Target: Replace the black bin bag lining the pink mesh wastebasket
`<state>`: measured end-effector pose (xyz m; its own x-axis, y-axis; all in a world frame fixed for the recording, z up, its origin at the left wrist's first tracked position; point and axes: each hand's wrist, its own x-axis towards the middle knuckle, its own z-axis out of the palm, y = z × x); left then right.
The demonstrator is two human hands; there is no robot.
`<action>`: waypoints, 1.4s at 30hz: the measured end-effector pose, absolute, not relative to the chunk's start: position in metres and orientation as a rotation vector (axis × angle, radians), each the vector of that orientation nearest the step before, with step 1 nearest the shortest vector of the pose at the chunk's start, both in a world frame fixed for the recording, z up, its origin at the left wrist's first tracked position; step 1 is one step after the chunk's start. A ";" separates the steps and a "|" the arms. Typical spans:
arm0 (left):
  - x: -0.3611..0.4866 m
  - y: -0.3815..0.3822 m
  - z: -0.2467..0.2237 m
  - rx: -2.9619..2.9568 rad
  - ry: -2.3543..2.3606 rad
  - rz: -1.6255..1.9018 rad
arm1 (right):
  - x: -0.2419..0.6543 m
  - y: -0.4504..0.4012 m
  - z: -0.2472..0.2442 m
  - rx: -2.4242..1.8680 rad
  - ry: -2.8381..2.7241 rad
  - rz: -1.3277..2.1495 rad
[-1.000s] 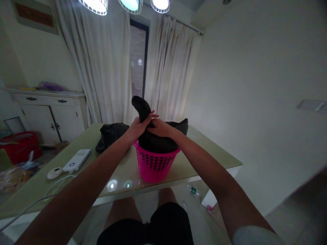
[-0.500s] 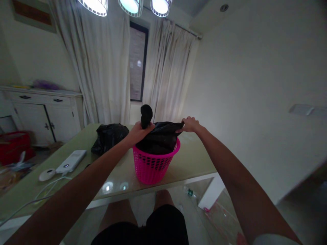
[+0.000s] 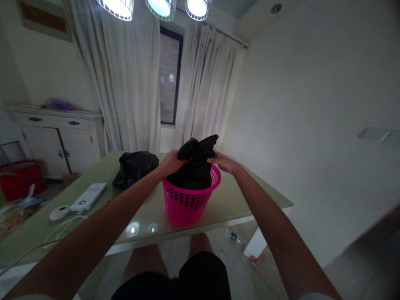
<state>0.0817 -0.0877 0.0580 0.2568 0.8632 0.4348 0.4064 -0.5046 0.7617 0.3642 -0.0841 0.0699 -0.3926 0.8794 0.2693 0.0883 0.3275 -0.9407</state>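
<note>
A bright pink perforated plastic basket [image 3: 187, 208] stands upright near the front edge of the table. Inside it sits a black garbage bag [image 3: 196, 171], its gathered top rising above the rim. My left hand [image 3: 171, 161] is closed on the bag's left side, just over the rim. On the opposite side my right hand [image 3: 224, 161] pinches the bag's right side. The bag's lower part is hidden within the basket, and some fingertips are covered by the plastic.
On the pale green table [image 3: 240, 196], a second black bag [image 3: 134, 168] lies crumpled to the left. Nearer are a white power bank [image 3: 89, 196] with a cable and a small round white object [image 3: 59, 213]. A plastic bottle [image 3: 234, 236] lies on the floor.
My right hand has moved left and inward, bringing the bag's right side towards the middle. The bag's top is now bunched upright between both hands. The basket has stayed in place.
</note>
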 end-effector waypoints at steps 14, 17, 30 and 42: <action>0.075 -0.089 0.076 1.139 0.708 1.352 | 0.276 -0.040 0.067 -0.988 -1.162 1.200; 0.089 -0.094 0.075 1.247 0.726 1.278 | 0.265 -0.038 0.069 -1.073 -1.545 0.916; 0.080 -0.085 0.068 1.689 1.130 1.345 | 0.262 -0.082 0.074 -0.847 -1.718 1.313; 0.084 -0.098 0.062 2.282 1.088 1.326 | 0.265 -0.052 0.065 -1.155 -1.636 0.498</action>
